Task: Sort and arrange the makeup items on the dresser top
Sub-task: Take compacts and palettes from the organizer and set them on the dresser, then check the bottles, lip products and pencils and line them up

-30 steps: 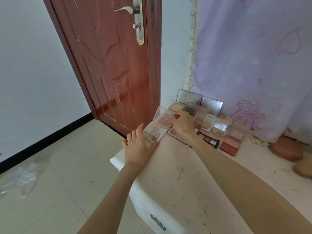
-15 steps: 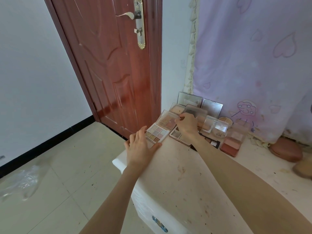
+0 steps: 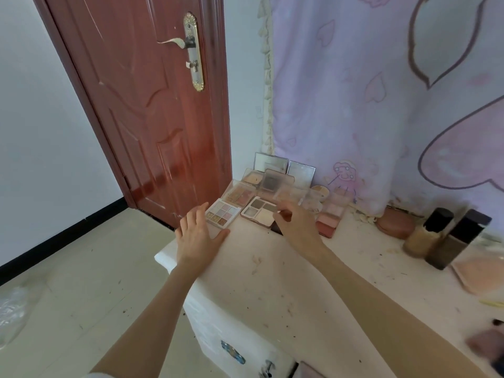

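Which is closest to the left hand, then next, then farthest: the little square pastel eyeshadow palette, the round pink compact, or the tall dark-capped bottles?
From the left hand:
1. Small square pastel eyeshadow palette, just beyond its fingertips.
2. Round pink compact, off to the right by the curtain.
3. Tall dark-capped bottles, farther right.

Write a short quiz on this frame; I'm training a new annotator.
1. True or false: the left hand grips the nine-pan palette.
2. Which stands right of the round pink compact? A) two dark-capped bottles B) a hairbrush C) a mug
3. What colour is the door?

Key: 1 false, its fingers are straight and it holds nothing. 2 A. 3 reddish brown.
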Action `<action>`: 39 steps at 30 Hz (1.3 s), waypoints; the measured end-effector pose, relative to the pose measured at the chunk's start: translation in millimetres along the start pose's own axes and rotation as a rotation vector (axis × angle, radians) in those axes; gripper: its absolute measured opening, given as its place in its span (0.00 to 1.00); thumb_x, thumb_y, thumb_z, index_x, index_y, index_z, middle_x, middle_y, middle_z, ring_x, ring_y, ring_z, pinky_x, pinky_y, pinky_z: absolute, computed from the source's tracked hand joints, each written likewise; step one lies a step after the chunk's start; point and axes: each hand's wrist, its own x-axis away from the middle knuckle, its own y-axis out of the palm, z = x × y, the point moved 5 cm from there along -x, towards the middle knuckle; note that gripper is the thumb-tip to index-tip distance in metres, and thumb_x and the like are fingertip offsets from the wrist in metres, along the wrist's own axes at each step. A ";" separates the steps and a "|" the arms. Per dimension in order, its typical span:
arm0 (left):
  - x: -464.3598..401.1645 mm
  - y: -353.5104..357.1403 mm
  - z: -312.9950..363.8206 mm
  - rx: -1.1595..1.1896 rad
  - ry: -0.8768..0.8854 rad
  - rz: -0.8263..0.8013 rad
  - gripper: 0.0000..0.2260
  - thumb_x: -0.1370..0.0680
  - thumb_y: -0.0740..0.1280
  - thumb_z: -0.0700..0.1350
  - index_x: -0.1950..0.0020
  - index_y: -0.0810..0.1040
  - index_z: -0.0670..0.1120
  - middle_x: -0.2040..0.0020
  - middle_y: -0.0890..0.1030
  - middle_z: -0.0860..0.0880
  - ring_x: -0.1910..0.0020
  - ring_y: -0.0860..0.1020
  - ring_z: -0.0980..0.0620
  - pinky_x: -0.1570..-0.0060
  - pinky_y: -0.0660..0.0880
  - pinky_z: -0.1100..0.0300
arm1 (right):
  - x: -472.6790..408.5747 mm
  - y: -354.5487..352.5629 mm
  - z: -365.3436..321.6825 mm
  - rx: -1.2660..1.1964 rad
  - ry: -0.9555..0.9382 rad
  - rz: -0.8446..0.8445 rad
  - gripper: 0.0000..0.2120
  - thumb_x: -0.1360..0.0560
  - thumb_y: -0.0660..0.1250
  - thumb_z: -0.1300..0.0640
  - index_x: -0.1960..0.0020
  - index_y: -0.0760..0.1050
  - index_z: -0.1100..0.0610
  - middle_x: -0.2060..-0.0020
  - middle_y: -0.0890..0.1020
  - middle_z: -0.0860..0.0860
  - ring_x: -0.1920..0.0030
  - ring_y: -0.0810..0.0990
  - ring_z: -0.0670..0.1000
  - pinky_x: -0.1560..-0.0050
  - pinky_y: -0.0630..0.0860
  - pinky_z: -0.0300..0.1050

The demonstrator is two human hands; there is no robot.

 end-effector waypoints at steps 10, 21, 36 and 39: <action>104.9 17.6 105.4 0.215 0.523 -0.042 0.23 0.25 0.55 0.55 0.34 0.71 0.47 0.35 0.73 0.47 0.36 0.69 0.51 0.39 0.64 0.55 | 86.7 -83.8 54.9 0.300 -0.017 -0.073 0.17 0.21 0.61 0.52 0.34 0.71 0.55 0.39 0.75 0.50 0.39 0.73 0.49 0.40 0.66 0.39; 155.0 79.4 229.5 0.092 0.805 -0.368 0.22 0.19 0.53 0.53 0.26 0.58 0.51 0.24 0.57 0.52 0.25 0.50 0.54 0.28 0.48 0.60 | 133.2 -193.2 122.4 0.449 0.191 0.072 0.17 0.21 0.60 0.51 0.36 0.72 0.57 0.39 0.76 0.53 0.40 0.73 0.52 0.42 0.67 0.41; 62.6 128.8 325.5 -0.089 0.896 -0.499 0.32 0.26 0.55 0.31 0.24 0.50 0.43 0.23 0.51 0.47 0.24 0.48 0.51 0.28 0.52 0.57 | 96.9 -206.0 149.0 0.438 0.276 0.144 0.13 0.23 0.62 0.53 0.42 0.76 0.57 0.48 0.79 0.55 0.48 0.77 0.55 0.48 0.74 0.48; 56.4 140.4 332.3 -0.100 0.937 -0.554 0.32 0.26 0.54 0.30 0.24 0.49 0.45 0.23 0.51 0.48 0.25 0.49 0.52 0.30 0.51 0.59 | 95.9 -202.2 150.3 0.458 0.270 0.094 0.13 0.22 0.60 0.52 0.42 0.77 0.57 0.49 0.79 0.55 0.49 0.76 0.53 0.50 0.74 0.47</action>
